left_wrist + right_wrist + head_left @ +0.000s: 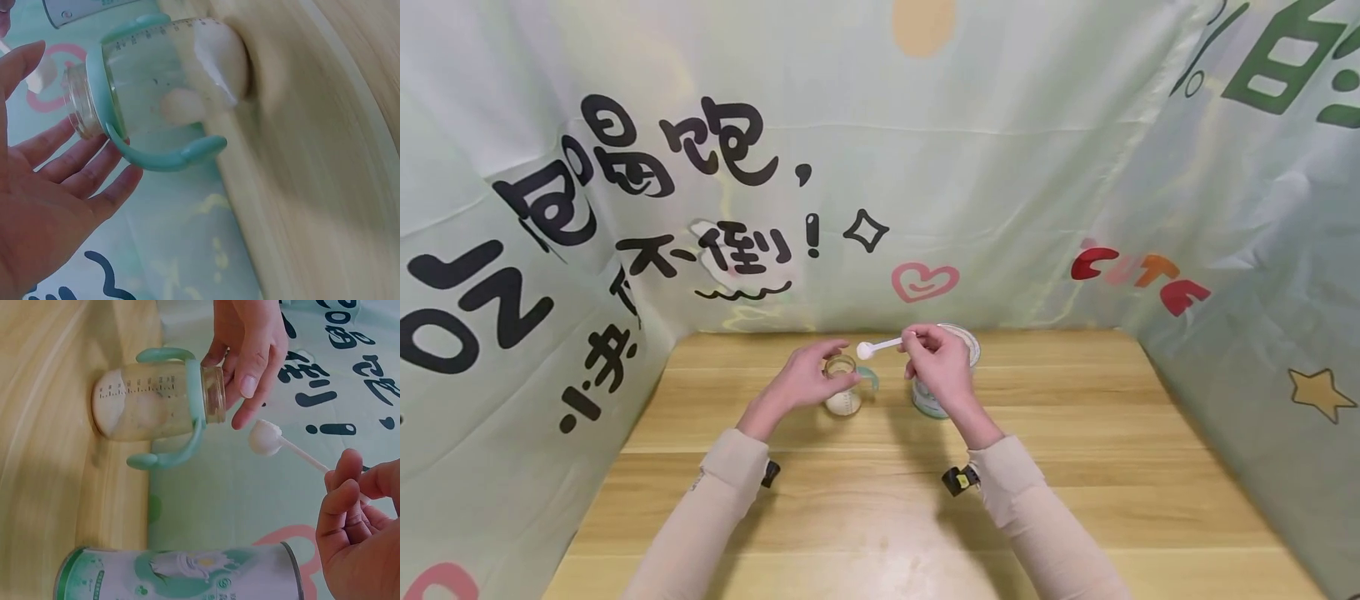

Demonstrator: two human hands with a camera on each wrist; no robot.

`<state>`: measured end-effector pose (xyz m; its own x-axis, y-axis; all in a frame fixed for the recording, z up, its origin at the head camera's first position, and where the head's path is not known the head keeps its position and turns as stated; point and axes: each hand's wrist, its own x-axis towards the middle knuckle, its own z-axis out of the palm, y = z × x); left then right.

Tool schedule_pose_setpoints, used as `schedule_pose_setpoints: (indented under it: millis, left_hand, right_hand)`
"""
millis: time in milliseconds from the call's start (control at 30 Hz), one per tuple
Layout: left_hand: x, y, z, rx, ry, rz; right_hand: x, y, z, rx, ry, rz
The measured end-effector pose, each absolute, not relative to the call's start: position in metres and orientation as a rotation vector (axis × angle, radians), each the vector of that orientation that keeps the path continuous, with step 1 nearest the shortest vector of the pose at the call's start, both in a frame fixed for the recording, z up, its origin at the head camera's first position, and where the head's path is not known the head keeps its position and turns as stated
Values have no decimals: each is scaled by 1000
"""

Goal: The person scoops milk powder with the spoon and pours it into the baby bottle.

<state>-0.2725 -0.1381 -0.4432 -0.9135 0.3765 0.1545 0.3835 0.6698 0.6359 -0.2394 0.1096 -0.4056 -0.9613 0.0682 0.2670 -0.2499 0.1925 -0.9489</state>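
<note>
Pinching a white scoop (880, 345) by its handle, the right hand (942, 365) holds it above the bottle (843, 387) on the table (1075, 467). The left hand (801, 382), fingers spread, rests beside the bottle's neck. Only the right wrist view shows the tin's (181, 572) printed side.

1. Soft, even light is falling from above, casting faint shadows under the forearms.
2. The head view is bending at its edges.
3. Both wrist views are looking hazy, their wood grain smearing.
</note>
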Motion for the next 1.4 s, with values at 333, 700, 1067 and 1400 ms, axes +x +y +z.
schedule_pose_setpoints:
  millis: [333, 700, 1067, 1400]
  left_hand:
    - [-271, -152, -446, -644, -2884, -1084]
    - [-267, -159, -459, -625, -2873, -1109]
    - [-267, -161, -468, -578, -2886, -1142]
    - [-264, -157, -470, -521, -2878, -1163]
  right_hand:
    - [-238, 101, -408, 212, -2238, 1793]
    - [-237, 92, -414, 244, -2290, 1784]
    - [-232, 86, -419, 253, -2328, 1760]
    - [-232, 84, -420, 265, -2327, 1769]
